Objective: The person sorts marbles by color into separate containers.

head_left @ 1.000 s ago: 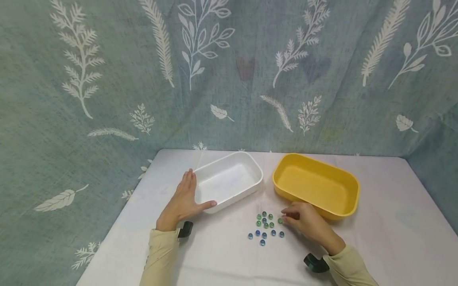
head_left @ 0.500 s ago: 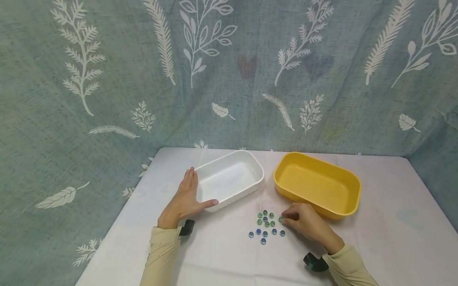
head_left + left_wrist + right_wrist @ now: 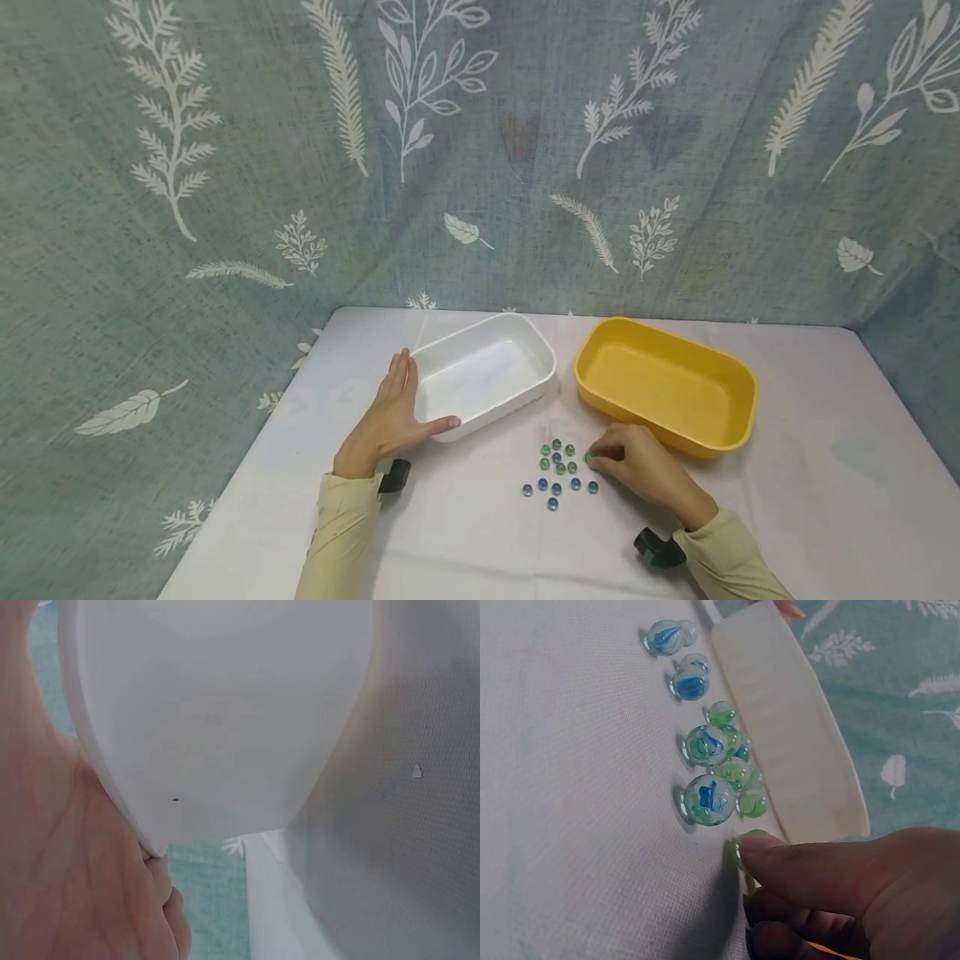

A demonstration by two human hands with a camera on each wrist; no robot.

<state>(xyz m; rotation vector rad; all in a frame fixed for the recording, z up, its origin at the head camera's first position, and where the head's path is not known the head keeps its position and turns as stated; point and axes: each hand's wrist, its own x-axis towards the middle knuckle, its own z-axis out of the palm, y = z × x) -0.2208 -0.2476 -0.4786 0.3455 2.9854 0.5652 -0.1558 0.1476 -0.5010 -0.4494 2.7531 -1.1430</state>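
Observation:
My right hand (image 3: 648, 468) pinches a green marble (image 3: 588, 458) between thumb and fingertips, low over the white cloth; in the right wrist view the thumb covers much of the marble (image 3: 744, 849). Just left of it several green and blue glass marbles (image 3: 560, 468) lie in a loose cluster. With fingers and thumb spread, my left hand (image 3: 382, 425) rests against the left end of a white rectangular tub (image 3: 487, 412). The left wrist view shows the palm (image 3: 67, 847) along the tub's rim (image 3: 112, 791). No marbles show inside this tub.
A yellow rectangular tub (image 3: 667, 383) stands behind my right hand, angled beside the white one. Both sit on a white-covered table (image 3: 450, 533). A green patterned cloth (image 3: 480, 167) hangs behind the table.
My right fingertips have closed round the green marble they were beside. The left hand stays at the white tub. The head view has shifted slightly.

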